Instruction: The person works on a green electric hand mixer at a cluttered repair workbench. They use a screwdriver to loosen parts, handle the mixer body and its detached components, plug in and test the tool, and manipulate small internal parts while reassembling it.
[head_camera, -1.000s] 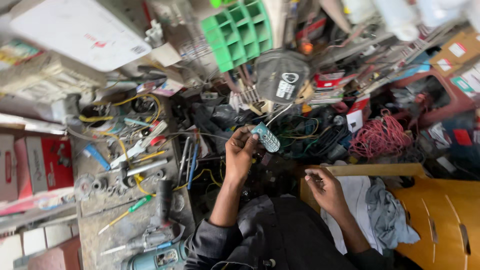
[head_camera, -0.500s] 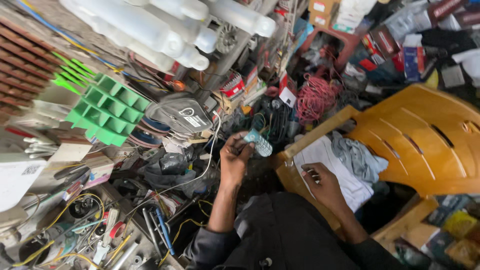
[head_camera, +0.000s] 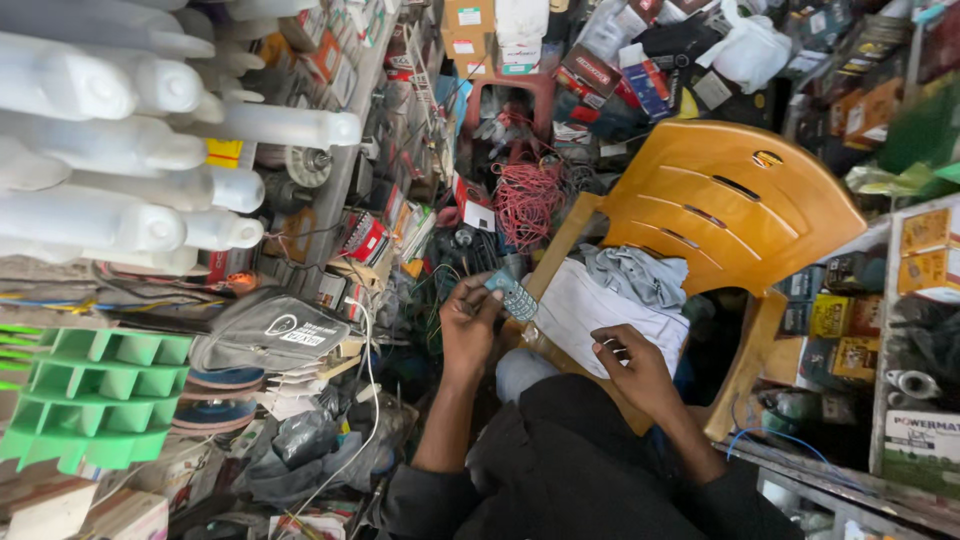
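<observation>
My left hand (head_camera: 470, 318) holds up a small teal-and-grey keypad device (head_camera: 512, 294), like a small phone or remote, in its fingertips. My right hand (head_camera: 632, 368) hovers lower to the right with its fingers curled; whether something small is pinched in them is not visible. Both dark sleeves show at the bottom. Under the right hand lie a white cloth (head_camera: 600, 308) and a grey cloth (head_camera: 632, 274) on a wooden surface.
An orange plastic chair (head_camera: 740, 205) stands to the right. A tangle of red wire (head_camera: 528, 200) lies beyond the device. White tubes (head_camera: 150, 150), a green plastic grid tray (head_camera: 95, 400) and a grey cap (head_camera: 270, 335) crowd the left. Boxed goods fill shelves (head_camera: 900, 300) at right.
The camera has swung right and turned: the cluttered workbench has left the view, the orange chair and shelves have come in. My left hand still holds the device; my right hand stays low.
</observation>
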